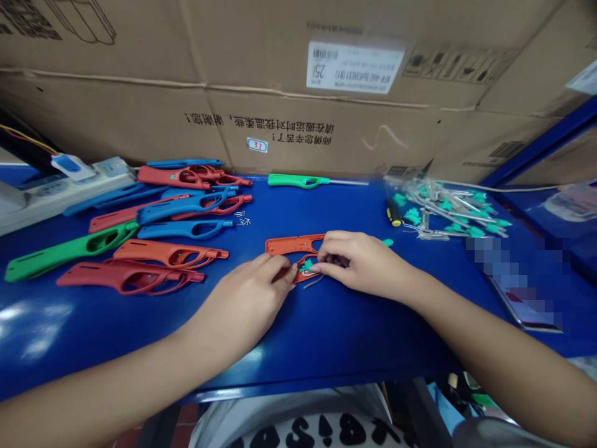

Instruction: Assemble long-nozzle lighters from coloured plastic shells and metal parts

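Casing [301, 278]: one orange half is lying on the tabletop [354, 348], partly hidden between the hands; uneven pressure could be tipping or sliding it.
Left hand [254, 292]: its thumb and fingers are pinching together at the casing's left end, seemingly clamping the edge; a loose pinch could be letting the half twist.
Right hand [368, 261]: its thumb is resting by the green part, the other fingers are curling above; whether they are gripping anything, I cannot tell. Pushing too hard could be bending something small.
Green part [306, 266]: it is sitting in the casing between the hands; its fit is not showing clearly, so a poor seat could be leaving it prone to popping up.
Grey wire [313, 283]: it is trailing past the near edge, risking a snag or a pinch.
Other half [290, 245]: it is lying just beyond, its right end passing behind the right hand, where a knuckle could be nudging it.
Small pins [242, 219]: they are lying loose near the blue casings [186, 229]; a careless sweep could be scattering them.
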Demonstrator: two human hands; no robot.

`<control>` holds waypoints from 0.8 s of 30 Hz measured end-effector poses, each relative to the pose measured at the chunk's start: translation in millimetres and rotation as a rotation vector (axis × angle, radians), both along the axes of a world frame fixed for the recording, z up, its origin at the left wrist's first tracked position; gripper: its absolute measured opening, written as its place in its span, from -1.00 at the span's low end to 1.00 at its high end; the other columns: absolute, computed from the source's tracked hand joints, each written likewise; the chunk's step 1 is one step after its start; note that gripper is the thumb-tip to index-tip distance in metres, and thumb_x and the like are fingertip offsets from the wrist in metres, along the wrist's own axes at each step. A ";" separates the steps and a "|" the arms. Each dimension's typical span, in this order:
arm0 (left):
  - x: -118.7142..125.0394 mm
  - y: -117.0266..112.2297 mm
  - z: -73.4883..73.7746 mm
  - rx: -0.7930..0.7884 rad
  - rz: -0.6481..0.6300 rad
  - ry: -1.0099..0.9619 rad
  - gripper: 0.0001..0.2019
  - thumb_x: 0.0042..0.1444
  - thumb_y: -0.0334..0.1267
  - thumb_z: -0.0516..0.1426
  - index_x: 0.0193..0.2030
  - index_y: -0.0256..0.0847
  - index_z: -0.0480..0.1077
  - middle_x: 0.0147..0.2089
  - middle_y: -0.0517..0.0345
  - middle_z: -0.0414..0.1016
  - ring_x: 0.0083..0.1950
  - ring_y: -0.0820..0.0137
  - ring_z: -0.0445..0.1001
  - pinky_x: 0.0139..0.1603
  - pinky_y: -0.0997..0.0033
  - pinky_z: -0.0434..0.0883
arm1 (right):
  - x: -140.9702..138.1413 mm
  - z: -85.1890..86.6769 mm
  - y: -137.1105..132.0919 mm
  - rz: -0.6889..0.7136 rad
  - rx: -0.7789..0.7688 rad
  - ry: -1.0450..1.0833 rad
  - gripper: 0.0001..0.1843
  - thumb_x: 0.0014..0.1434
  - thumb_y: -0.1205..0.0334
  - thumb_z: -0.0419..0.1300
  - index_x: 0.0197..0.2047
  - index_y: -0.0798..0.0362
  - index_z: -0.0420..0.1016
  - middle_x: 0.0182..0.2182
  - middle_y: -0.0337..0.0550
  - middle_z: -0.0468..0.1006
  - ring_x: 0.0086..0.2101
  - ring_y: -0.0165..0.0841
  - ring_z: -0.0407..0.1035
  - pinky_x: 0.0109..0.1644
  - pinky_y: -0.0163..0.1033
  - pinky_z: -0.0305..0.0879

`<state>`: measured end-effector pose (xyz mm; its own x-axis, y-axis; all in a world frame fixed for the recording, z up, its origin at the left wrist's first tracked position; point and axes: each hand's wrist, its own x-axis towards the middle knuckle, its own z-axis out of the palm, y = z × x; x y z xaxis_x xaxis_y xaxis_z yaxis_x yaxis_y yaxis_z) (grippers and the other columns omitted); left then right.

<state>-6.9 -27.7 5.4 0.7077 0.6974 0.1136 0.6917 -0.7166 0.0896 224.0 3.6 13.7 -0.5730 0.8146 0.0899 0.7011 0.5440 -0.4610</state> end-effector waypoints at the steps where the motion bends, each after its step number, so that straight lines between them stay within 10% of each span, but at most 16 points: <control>1: -0.6 1.2 -0.9 0.009 -0.007 -0.017 -0.73 0.39 -0.32 0.00 -0.02 -0.33 0.52 -0.12 -0.09 0.52 -0.13 0.16 0.50 -0.15 0.13 0.53 | 2.2 1.9 1.4 0.000 0.038 0.042 -0.74 0.33 0.15 0.19 -0.36 0.09 0.51 -0.36 -0.18 0.51 -0.37 -0.42 0.35 -0.30 -0.32 0.15; 5: -5.1 8.4 -7.4 0.055 -0.065 -0.111 -0.69 0.40 -0.30 -0.01 0.03 -0.34 0.52 -0.08 -0.10 0.54 -0.10 0.17 0.52 -0.11 0.15 0.55 | 24.1 13.7 13.8 -0.206 0.318 0.129 -0.66 0.36 0.14 0.12 -0.43 0.07 0.50 -0.50 -0.20 0.46 -0.47 -0.41 0.30 -0.33 -0.30 0.18; 7: -7.4 11.4 -11.0 0.085 -0.100 -0.151 -0.69 0.40 -0.30 -0.01 0.03 -0.33 0.53 -0.06 -0.08 0.55 -0.09 0.18 0.53 -0.09 0.15 0.55 | 44.9 21.3 22.7 -0.412 0.445 0.113 -0.85 0.26 0.22 0.18 -0.26 0.05 0.58 -0.56 -0.25 0.44 -0.54 -0.41 0.28 -0.38 -0.29 0.18; 10: -9.0 14.0 -14.3 0.121 -0.131 -0.185 -0.70 0.40 -0.29 0.00 0.06 -0.31 0.51 -0.02 -0.07 0.57 -0.06 0.16 0.54 -0.06 0.12 0.55 | 83.9 33.4 34.9 -0.697 0.546 0.023 -0.61 0.14 0.39 0.15 0.02 -0.01 0.58 -0.50 -0.22 0.49 -0.49 -0.36 0.36 -0.28 -0.25 0.27; 14: -8.3 15.7 -15.5 0.147 -0.149 -0.206 -0.69 0.40 -0.29 -0.01 0.09 -0.30 0.51 -0.02 -0.07 0.59 -0.06 0.13 0.57 -0.08 0.08 0.57 | 130.5 40.7 45.4 -1.033 0.183 -0.379 -0.56 0.14 0.27 0.17 0.10 0.10 0.48 -0.25 0.10 0.59 -0.24 -0.13 0.47 -0.24 -0.12 0.27; 18: -8.7 17.5 -18.4 0.159 -0.166 -0.229 -0.68 0.39 -0.30 0.01 0.13 -0.34 0.48 0.02 -0.11 0.58 -0.01 0.12 0.56 -0.01 0.04 0.56 | 152.6 27.6 55.4 -1.032 -0.038 -0.488 -0.87 -0.06 0.29 0.35 -0.50 0.12 0.49 -0.45 0.15 0.54 -0.34 0.00 0.48 -0.29 -0.03 0.27; 24: -9.7 17.8 -18.0 0.119 -0.153 -0.256 -0.66 0.38 -0.28 0.03 0.18 -0.33 0.45 0.09 -0.11 0.56 0.05 0.11 0.54 0.09 -0.02 0.53 | 161.4 5.7 66.1 -0.935 0.020 -0.423 -0.72 -0.09 0.34 0.34 -0.64 0.05 0.30 -0.57 0.13 0.46 -0.38 -0.04 0.46 -0.33 -0.06 0.24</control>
<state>-16.7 -9.8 -12.5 0.7411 0.5565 0.3757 0.5414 -0.8262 0.1559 385.3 69.6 19.4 0.3027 0.9519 0.0467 0.9514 -0.2989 -0.0740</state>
